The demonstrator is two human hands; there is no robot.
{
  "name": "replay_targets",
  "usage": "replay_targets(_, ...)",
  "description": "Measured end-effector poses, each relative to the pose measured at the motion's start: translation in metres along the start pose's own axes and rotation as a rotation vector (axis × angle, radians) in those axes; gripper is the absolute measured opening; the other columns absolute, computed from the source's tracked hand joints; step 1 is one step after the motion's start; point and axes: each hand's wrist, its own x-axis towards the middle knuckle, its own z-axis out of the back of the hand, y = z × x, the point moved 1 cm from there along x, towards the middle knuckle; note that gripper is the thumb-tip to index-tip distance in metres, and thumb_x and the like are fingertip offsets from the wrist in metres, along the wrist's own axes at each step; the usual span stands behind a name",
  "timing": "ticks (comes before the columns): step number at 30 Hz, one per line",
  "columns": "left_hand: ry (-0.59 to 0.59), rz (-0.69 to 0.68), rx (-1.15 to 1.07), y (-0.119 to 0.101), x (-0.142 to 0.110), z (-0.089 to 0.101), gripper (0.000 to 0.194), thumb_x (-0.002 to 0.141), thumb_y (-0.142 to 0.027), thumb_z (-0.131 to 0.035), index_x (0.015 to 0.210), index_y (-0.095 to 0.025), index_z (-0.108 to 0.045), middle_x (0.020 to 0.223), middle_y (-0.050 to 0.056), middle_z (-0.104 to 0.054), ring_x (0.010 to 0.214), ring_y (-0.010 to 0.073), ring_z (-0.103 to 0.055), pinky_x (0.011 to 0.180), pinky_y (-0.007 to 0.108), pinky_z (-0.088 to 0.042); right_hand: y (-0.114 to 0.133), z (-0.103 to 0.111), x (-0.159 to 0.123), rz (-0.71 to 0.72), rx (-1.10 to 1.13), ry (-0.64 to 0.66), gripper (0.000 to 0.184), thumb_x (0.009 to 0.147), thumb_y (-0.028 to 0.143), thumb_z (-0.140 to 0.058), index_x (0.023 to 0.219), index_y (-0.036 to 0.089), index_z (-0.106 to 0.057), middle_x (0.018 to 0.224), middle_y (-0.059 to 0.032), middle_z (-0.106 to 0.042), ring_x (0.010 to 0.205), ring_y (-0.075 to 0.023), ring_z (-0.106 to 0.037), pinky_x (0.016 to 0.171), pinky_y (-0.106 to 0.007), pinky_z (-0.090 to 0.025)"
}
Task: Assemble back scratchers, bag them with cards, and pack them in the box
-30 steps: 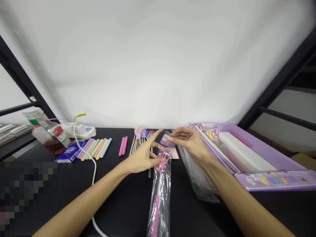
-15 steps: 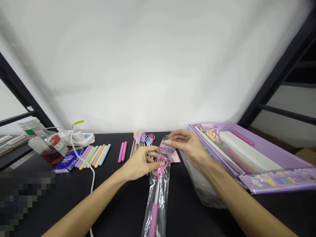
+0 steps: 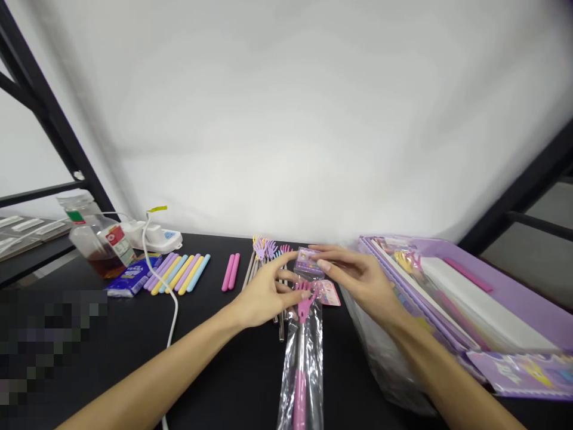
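Observation:
A pink back scratcher (image 3: 301,346) with a hand-shaped head lies in a clear plastic bag (image 3: 316,370) on the black table. My left hand (image 3: 264,292) is closed on the bag beside the scratcher's head, thumb on top and index finger stretched toward a small purple card (image 3: 308,261) at the bag's upper end. That card's right edge is pinched between the thumb and fingers of my right hand (image 3: 362,280). Beyond my left hand lie several back scratcher rods (image 3: 249,269) with purple, yellow, blue and pink heads, partly hidden by it. A pink printed card (image 3: 329,292) lies under my right hand.
Two pink handles (image 3: 231,272) and a row of pastel handles (image 3: 181,275) lie leftward. Beyond them are a tissue pack (image 3: 132,278), a white cable (image 3: 172,322), a power strip (image 3: 163,240) and a bottle (image 3: 101,245). A purple display box (image 3: 430,245) stands right.
My view has turned slightly, so the table things sit differently. The bagged back scratcher now lies straighter, and the purple card is flatter, with both hands still at the bag's top.

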Motion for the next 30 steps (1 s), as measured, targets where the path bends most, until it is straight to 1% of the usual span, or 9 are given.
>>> replay_targets(5,0.020,-0.032,-0.049,0.000,0.001,0.000,0.081,0.080,-0.029,-0.081,0.148,-0.029,-0.038,0.108,0.008,-0.065,0.065,0.0101,-0.065,0.056,0.023,-0.054,-0.005,-0.009,-0.002,0.044,-0.098,-0.157,0.015,0.082,0.033,-0.077,0.089,0.021,-0.072,0.090,-0.0049,-0.076,0.085,-0.0208,-0.072,0.079,-0.036,-0.059)
replay_targets(8,0.020,-0.067,-0.050,-0.001,-0.001,-0.002,0.084,0.082,-0.028,-0.079,0.149,-0.034,-0.028,0.104,0.004,-0.065,0.059,0.0080,-0.064,0.055,0.021,-0.053,-0.007,-0.012,-0.002,0.029,-0.015,-0.223,0.032,0.074,0.026,-0.082,0.097,0.023,-0.060,0.080,0.0013,-0.072,0.074,-0.0167,-0.070,0.070,-0.030,-0.057)
replay_targets(13,-0.027,-0.131,-0.037,-0.002,-0.004,-0.006,0.087,0.083,-0.030,-0.078,0.149,-0.037,-0.022,0.104,0.002,-0.064,0.060,0.0089,-0.065,0.060,0.025,-0.058,0.000,-0.007,0.002,-0.106,0.106,-0.151,0.055,0.067,0.027,-0.087,0.111,0.024,-0.055,0.076,0.0041,-0.068,0.072,-0.0167,-0.069,0.071,-0.031,-0.057)
replay_targets(16,-0.053,-0.165,-0.041,-0.012,0.001,-0.005,0.085,0.082,-0.032,-0.078,0.147,-0.037,-0.022,0.099,0.001,-0.064,0.063,0.0113,-0.067,0.058,0.024,-0.058,0.010,0.003,0.005,-0.212,0.126,-0.076,0.069,0.067,0.033,-0.089,0.125,0.026,-0.053,0.093,-0.0021,-0.072,0.087,-0.0210,-0.073,0.083,-0.037,-0.059)
replay_targets(19,-0.134,-0.285,-0.019,-0.037,0.020,-0.008,0.090,0.082,-0.033,-0.078,0.150,-0.036,-0.019,0.096,0.001,-0.065,0.068,0.0157,-0.071,0.061,0.029,-0.062,0.023,0.020,0.003,-0.345,0.134,0.007,0.075,0.078,0.047,-0.080,0.141,0.028,-0.044,0.104,-0.0085,-0.074,0.090,-0.0230,-0.074,0.084,-0.041,-0.061)
replay_targets(21,-0.226,-0.395,0.017,-0.058,0.040,-0.017,0.092,0.080,-0.031,-0.079,0.150,-0.035,-0.020,0.094,0.001,-0.065,0.073,0.0181,-0.073,0.064,0.031,-0.063,0.034,0.035,-0.003,-0.421,0.148,0.083,0.077,0.084,0.054,-0.072,0.149,0.028,-0.038,0.096,-0.0076,-0.075,0.080,-0.0220,-0.075,0.076,-0.039,-0.062)
replay_targets(23,-0.302,-0.515,0.020,-0.076,0.064,-0.033,0.091,0.078,-0.026,-0.079,0.148,-0.035,-0.022,0.093,0.000,-0.064,0.077,0.0191,-0.074,0.065,0.031,-0.064,0.045,0.053,-0.009,-0.420,0.101,0.102,0.080,0.085,0.050,-0.073,0.152,0.029,-0.035,0.081,-0.0021,-0.073,0.072,-0.0201,-0.073,0.069,-0.036,-0.060)
replay_targets(26,-0.336,-0.590,0.016,-0.089,0.102,-0.067,0.077,0.081,-0.024,-0.075,0.143,-0.034,-0.029,0.102,0.003,-0.064,0.079,0.0176,-0.073,0.070,0.033,-0.065,0.054,0.089,-0.016,-0.328,-0.074,-0.017,0.070,0.081,0.034,-0.079,0.142,0.027,-0.046,0.065,0.0051,-0.066,0.065,-0.0175,-0.070,0.065,-0.030,-0.057)
replay_targets(30,-0.228,-0.528,0.056,-0.079,0.144,-0.113,0.069,0.093,-0.038,-0.063,0.147,-0.034,-0.021,0.128,0.011,-0.060,0.081,0.0168,-0.073,0.078,0.040,-0.065,0.044,0.147,-0.018,-0.311,-0.206,-0.202,0.042,0.082,0.023,-0.074,0.120,0.024,-0.054,0.074,0.0027,-0.068,0.060,-0.0157,-0.069,0.061,-0.028,-0.056)
